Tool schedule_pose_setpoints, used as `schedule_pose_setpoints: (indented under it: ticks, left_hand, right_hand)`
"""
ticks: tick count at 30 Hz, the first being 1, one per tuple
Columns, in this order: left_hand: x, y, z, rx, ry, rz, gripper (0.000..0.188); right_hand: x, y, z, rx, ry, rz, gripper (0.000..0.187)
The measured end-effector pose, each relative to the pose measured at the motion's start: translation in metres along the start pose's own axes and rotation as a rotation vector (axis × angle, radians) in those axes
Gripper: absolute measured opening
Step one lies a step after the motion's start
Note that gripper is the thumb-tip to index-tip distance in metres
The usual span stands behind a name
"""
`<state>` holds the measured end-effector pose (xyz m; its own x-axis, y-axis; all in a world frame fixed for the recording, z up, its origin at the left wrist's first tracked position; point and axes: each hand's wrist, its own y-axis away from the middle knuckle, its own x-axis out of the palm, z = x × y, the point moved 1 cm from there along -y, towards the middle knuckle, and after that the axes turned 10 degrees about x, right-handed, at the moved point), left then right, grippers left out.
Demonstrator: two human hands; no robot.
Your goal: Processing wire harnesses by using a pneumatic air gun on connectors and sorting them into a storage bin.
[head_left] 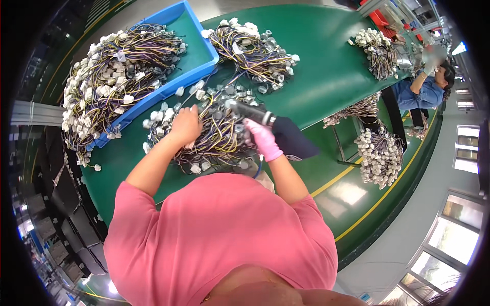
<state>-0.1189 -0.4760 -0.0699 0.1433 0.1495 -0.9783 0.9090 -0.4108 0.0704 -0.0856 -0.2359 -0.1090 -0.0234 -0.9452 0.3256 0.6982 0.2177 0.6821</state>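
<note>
A tangled heap of wire harnesses (217,130), with yellow, dark and pale wires and white and grey connectors, lies on the green table before me. My left hand (187,125), bare, is at the heap's left side with its fingers curled in; what they pinch is hidden. At the right side, my right hand (263,140) wears a pink glove, its fingers bent toward the grey connectors, and any held piece cannot be made out. A dark cylindrical tool (251,112) with a pale ring lies just above the glove, beside a dark blue cloth-like piece (295,139).
A blue tray (208,51) at the far left bears a large harness pile (109,81) spilling over its edge. Another harness bundle (252,53) lies beyond my heap. More bundles (380,158) hang beside the green table (326,46) at right, near a co-worker in blue (416,92).
</note>
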Motion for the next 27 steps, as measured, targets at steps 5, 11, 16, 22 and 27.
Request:
schedule_pose_setpoints:
  ticks: [5,11,16,22,27]
  left_hand:
    - [-0.03,-0.053,-0.025,0.232,0.053,-0.251,0.043]
    - [0.031,-0.171,-0.015,0.044,0.465,-0.099,0.021]
    - [0.046,-0.189,-0.003,0.06,0.997,0.097,0.025]
    - [0.008,-0.189,0.007,0.128,0.879,0.187,0.019]
    - [0.007,-0.163,-0.009,-0.135,1.723,0.44,0.027]
  right_hand:
    - [-0.037,0.024,0.022,-0.028,-0.042,-0.157,0.033]
    - [-0.056,0.033,0.018,-0.052,-0.106,-0.265,0.036]
    - [-0.066,0.023,0.006,-0.035,-0.167,-0.263,0.037]
    - [-0.068,0.012,0.01,-0.028,-0.168,-0.233,0.038]
    - [-0.063,0.005,0.013,0.015,-0.13,-0.264,0.038]
